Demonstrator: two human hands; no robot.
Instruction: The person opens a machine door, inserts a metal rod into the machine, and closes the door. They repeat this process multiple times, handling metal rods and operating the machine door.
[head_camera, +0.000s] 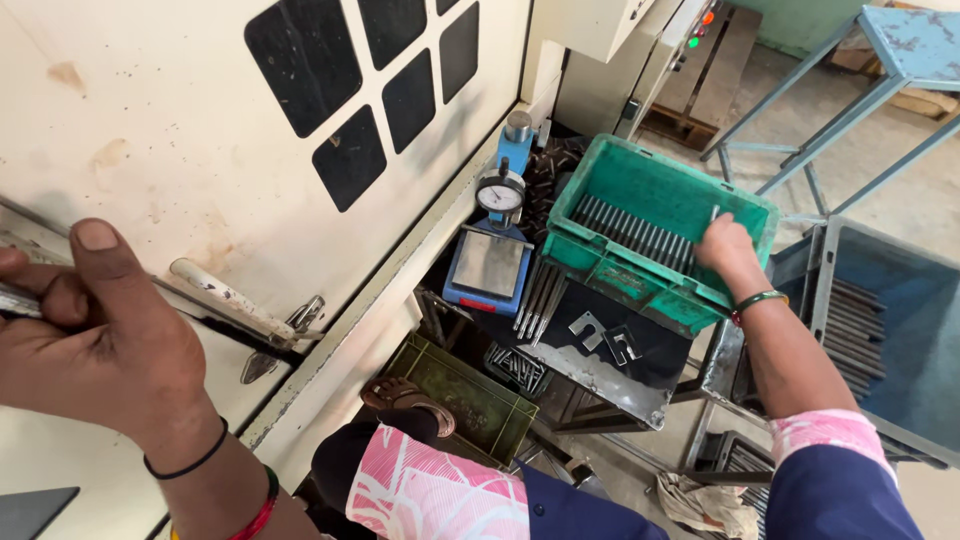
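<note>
Head view, right hand: right hand (724, 243) is down inside the green crate (745, 205), fingers pinched on one thin metal rod (714, 213) that stands nearly upright at the fingertips
Head view, rods: the row of rods (632, 232) lies flat on the crate floor, just left of that hand, each rod's long axis running from the near wall towards the far wall, the row itself stretching off to the left
Head view, left hand: left hand (95, 340) is well apart, far left and close to the camera, clenched on a slim metal piece (18, 300) against the cream machine door (200, 130), above its handle (225, 298)
Head view, nearer hand: the right one by far, already touching the rods; the left is right across the frame
Head view, around: loose rods (538, 298) lie on the dark worktop (640, 365) beside the blue dial gauge (500, 195); a blue bin (890, 320) with more rods sits right of the crate
</note>
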